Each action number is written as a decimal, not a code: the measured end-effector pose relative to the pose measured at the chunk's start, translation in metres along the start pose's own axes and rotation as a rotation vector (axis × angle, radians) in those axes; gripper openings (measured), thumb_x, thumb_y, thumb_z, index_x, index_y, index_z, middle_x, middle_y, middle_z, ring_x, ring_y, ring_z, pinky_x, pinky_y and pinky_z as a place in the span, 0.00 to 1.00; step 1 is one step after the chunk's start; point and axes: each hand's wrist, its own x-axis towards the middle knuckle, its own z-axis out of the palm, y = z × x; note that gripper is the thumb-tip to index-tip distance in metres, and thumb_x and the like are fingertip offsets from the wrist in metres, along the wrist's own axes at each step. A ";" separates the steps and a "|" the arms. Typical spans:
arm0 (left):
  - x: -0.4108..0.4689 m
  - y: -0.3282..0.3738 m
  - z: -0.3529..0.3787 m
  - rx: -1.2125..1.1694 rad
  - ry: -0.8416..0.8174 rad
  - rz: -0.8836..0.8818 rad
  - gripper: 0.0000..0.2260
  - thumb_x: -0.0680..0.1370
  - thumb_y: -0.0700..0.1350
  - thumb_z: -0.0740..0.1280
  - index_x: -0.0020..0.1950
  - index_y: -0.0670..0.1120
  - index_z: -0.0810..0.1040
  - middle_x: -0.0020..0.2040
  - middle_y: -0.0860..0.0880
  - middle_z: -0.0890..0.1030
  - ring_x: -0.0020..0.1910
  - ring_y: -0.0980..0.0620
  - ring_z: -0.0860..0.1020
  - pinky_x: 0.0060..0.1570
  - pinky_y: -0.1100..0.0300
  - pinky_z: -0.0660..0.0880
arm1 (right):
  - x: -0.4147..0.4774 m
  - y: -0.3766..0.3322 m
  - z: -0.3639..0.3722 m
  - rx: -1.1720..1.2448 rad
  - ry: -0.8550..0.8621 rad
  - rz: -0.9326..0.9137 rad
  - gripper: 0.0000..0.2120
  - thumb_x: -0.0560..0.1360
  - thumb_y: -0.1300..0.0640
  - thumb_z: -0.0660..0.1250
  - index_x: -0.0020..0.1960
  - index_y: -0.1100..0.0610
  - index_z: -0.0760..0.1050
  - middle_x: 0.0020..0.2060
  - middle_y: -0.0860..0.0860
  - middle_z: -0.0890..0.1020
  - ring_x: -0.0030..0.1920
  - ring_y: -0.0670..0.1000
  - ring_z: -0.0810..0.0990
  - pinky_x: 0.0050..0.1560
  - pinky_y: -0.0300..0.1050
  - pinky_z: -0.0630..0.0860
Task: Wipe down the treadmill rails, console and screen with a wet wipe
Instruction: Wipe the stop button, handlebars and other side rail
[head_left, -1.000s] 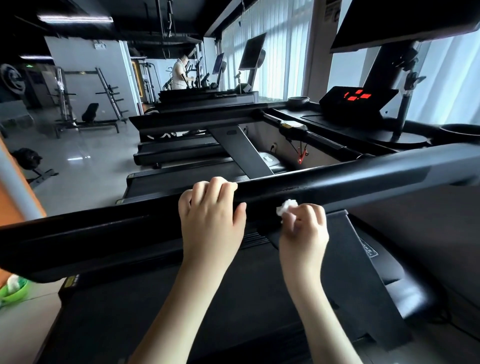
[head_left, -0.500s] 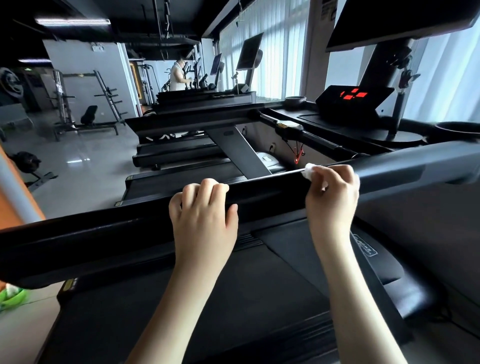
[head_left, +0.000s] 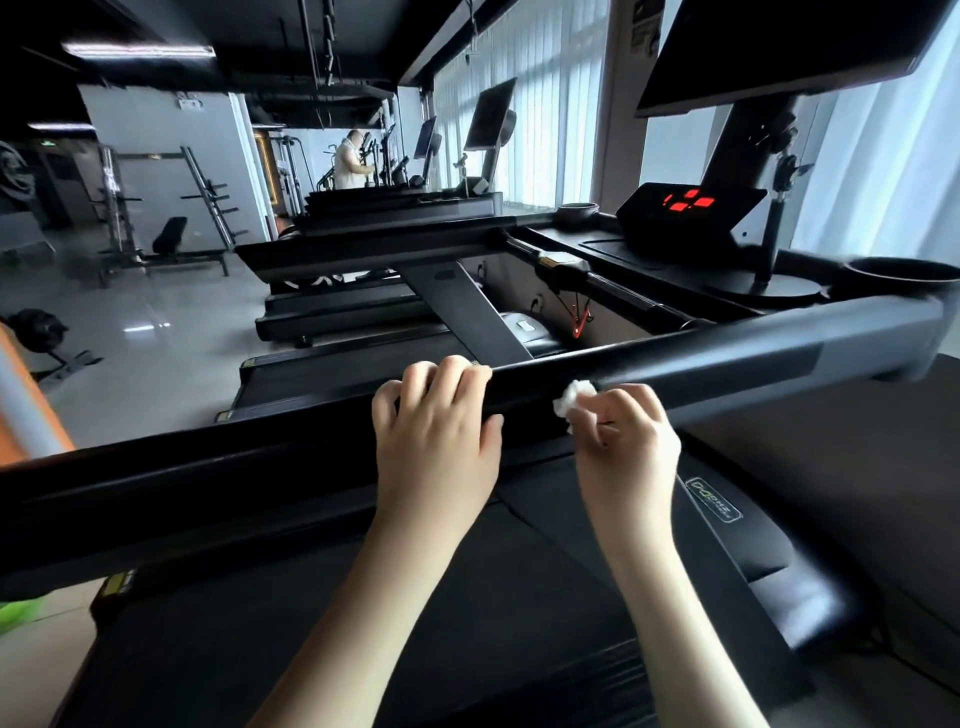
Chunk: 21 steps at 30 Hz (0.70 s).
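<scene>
The left hand (head_left: 436, 441) hooks its fingers over the black treadmill rail (head_left: 208, 483), grip closed round it. Just beside it, the right hand (head_left: 631, 457) has its grip pinched on a crumpled white wet wipe (head_left: 574, 401), which touches the rail's near face. Beyond, the console (head_left: 691, 218) glows red.

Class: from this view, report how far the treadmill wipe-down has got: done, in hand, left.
Done: no surface shows as finished. In hand: the right hand presses the wet wipe to the near rail while the left hand grips it. Left: the console and screen, no hand on either.
</scene>
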 end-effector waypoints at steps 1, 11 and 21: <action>0.000 0.001 0.001 -0.001 0.007 -0.007 0.16 0.69 0.47 0.74 0.55 0.47 0.78 0.52 0.51 0.78 0.52 0.45 0.74 0.51 0.52 0.62 | 0.005 0.008 -0.002 0.001 0.019 0.027 0.11 0.66 0.75 0.69 0.36 0.59 0.79 0.38 0.56 0.78 0.33 0.57 0.78 0.34 0.49 0.75; 0.001 0.006 0.004 -0.011 0.016 -0.066 0.17 0.66 0.44 0.76 0.54 0.46 0.79 0.51 0.50 0.78 0.52 0.44 0.73 0.51 0.49 0.66 | -0.009 0.023 -0.003 0.032 0.023 0.120 0.12 0.68 0.75 0.69 0.36 0.58 0.74 0.39 0.53 0.75 0.36 0.50 0.74 0.36 0.41 0.69; -0.004 0.013 0.004 -0.004 0.019 -0.108 0.18 0.67 0.42 0.76 0.56 0.46 0.79 0.52 0.50 0.79 0.52 0.46 0.70 0.53 0.47 0.69 | 0.012 0.029 -0.005 0.079 0.097 0.001 0.06 0.72 0.72 0.67 0.42 0.65 0.80 0.44 0.58 0.79 0.40 0.58 0.80 0.39 0.46 0.74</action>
